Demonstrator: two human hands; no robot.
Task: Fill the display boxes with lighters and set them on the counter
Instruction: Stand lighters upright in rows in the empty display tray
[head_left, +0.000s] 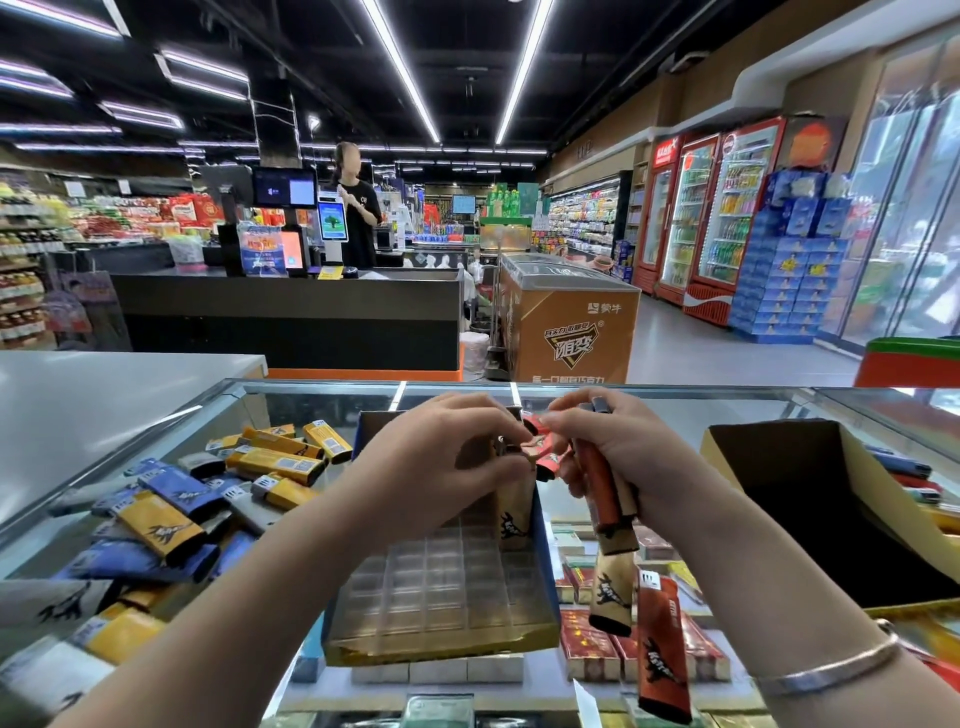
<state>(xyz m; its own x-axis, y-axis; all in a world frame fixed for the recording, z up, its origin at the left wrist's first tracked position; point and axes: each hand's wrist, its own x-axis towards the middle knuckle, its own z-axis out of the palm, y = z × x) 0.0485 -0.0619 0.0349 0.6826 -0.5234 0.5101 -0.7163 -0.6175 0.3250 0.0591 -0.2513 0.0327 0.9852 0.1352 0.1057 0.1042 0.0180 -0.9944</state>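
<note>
Two bare forearms reach forward from the bottom edge over a glass-topped shop counter (675, 402), and the right wrist wears a thin silver bangle (831, 670). Both hands meet above the far end of an open cardboard display box with a clear plastic grid of slots (436, 587), which sits on the glass at the centre.

The left hand (431, 457) has its fingers curled, thumb and fingertips pinching a small red lighter (540, 447) just above the box. The right hand (623, 452) is clenched around a bundle of upright lighters; an orange-red one (597, 488) and a tan one show clearly, with dark caps poking out above the fist, and the exact count in the bundle cannot be told. Its fingertips also touch the red lighter.

One tan lighter with a black running-figure print (514, 514) stands in the box's far right corner; the other slots look bare.

Right of the box, two lighters lie on the glass: one tan (613, 592), one orange-red (665, 654).

Left of the box lies a loose heap of blue, yellow and grey lighters (171, 519), too overlapped to count.

Further right of the box stands a second, dark-lined open cardboard box (810, 488).
</note>
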